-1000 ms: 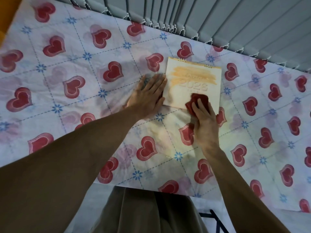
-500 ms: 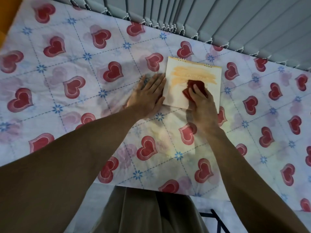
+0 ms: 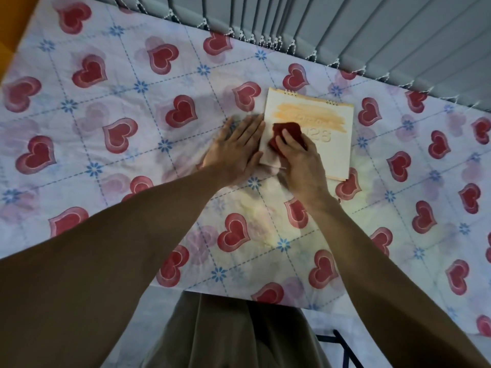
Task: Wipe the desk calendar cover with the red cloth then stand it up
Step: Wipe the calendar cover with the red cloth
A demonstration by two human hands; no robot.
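Both forearms are bare to the edge of the view, with no sleeves, watch or bracelet showing; the left hand and right hand wear no gloves or rings; below them, olive-brown pleated trousers.

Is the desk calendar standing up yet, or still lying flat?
Lying flat. The calendar lies cover-up on the tablecloth, its spiral binding at the far edge; the right hand presses the red cloth onto it.
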